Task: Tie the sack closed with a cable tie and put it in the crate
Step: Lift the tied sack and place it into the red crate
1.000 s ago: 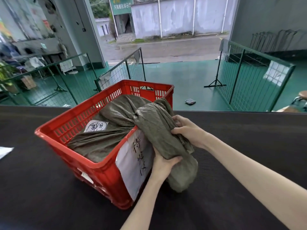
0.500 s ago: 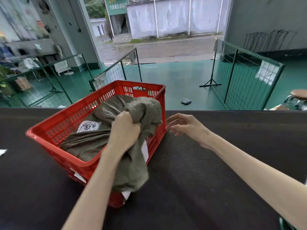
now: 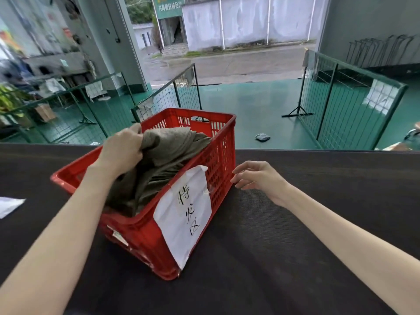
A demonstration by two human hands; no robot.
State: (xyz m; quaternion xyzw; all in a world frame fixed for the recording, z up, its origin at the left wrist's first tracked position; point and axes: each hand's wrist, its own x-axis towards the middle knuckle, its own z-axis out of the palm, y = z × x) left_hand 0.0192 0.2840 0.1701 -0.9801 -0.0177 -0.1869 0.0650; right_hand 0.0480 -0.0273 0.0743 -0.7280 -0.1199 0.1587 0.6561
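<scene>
Your left hand (image 3: 121, 148) grips the green sack (image 3: 163, 164) inside the red crate (image 3: 223, 155) in the middle of the frame, your right hand (image 3: 256, 177) is open beside it, and the sack could flop over the edge if you let go early.

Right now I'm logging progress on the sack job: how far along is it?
Nearly done. The sack lies inside the red crate, none of it hanging over the rim. In hand: the left hand grips the cloth at the top. The right hand is open and empty beside the crate. Left: letting go. No cable tie shows, so I cannot confirm the sack is tied.
</scene>
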